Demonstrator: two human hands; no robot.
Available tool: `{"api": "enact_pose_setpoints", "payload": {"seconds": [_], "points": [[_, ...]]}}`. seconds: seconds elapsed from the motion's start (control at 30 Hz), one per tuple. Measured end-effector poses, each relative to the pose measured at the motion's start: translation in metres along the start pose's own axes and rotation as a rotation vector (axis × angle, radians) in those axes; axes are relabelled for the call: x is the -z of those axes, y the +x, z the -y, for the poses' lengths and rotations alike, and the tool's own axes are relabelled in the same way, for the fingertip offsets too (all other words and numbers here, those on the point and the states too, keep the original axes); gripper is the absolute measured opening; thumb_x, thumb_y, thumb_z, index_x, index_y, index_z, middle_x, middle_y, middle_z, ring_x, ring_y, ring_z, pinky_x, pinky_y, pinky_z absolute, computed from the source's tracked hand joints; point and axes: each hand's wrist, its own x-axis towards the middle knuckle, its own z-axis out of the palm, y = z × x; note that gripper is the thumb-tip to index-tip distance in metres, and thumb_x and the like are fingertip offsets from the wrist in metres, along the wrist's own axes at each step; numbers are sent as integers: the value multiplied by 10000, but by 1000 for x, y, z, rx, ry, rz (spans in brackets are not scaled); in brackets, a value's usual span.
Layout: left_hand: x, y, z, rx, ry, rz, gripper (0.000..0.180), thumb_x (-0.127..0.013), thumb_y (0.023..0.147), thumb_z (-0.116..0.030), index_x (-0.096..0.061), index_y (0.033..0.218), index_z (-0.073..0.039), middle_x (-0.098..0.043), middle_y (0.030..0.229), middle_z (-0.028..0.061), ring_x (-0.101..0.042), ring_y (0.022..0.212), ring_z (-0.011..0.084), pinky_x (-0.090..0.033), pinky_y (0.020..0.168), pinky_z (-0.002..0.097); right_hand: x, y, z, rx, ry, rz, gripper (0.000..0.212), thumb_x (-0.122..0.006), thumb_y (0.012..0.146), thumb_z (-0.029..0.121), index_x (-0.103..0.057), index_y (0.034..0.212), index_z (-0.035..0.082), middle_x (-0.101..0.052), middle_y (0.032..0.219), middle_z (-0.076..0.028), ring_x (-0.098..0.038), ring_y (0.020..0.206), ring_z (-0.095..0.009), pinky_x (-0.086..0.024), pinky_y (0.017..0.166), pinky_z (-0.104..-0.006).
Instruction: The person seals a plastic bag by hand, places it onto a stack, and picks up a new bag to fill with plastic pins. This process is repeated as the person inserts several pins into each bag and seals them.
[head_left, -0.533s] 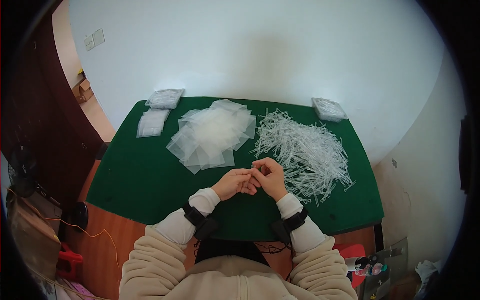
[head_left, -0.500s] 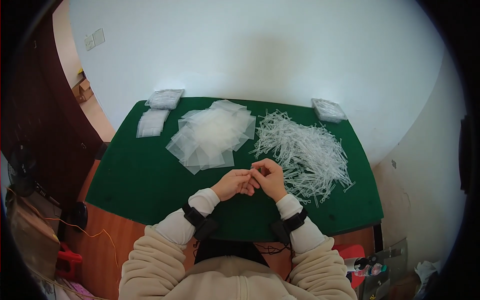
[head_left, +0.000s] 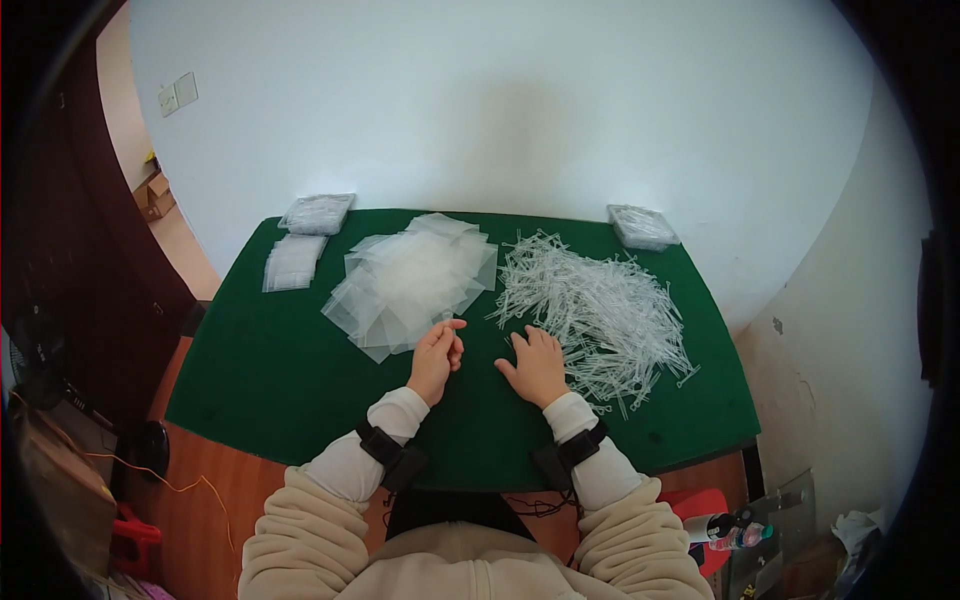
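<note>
A green table (head_left: 260, 380) carries one loose pile of clear plastic bags (head_left: 412, 280), one heap of thin white plastic pieces (head_left: 600, 310) too many to count, and three small stacks at the back. The left hand (head_left: 436, 358) lies loosely curled at the bag pile's near edge, whether pinching anything I cannot tell; the right hand (head_left: 537, 365) rests spread beside the heap. It looks like a picking-up step, which calls for singling out one piece and one bag.

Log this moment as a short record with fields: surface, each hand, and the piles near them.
surface: green table
left hand: at the near edge of the clear bag pile; whether it holds anything is unclear
right hand: resting flat beside the heap of white plastic strips
far corners: small bag stacks left, another pack right
</note>
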Motion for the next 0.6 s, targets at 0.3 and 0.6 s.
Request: {"api": "enact_pose_setpoints", "payload": {"seconds": [0.3, 0.6], "points": [[-2, -3, -4, 15, 29, 44, 245, -373, 967, -202, -532, 1087, -61, -449, 687, -36, -338, 542, 43, -283, 475, 184, 23, 10, -8, -221, -42, 134, 317, -710, 668, 252, -603, 884, 46, -560, 918, -136, -536, 889, -306, -441, 745, -423], [-4, -4, -4, 55, 55, 61, 259, -379, 964, -209, -539, 1104, -62, -445, 684, -41, -311, 537, 33, -251, 460, 182, 6, 3, -16, -257, -29, 153, 287, -702, 668, 259, -599, 859, 72, -575, 846, -110, -560, 821, -292, -427, 731, -423]]}}
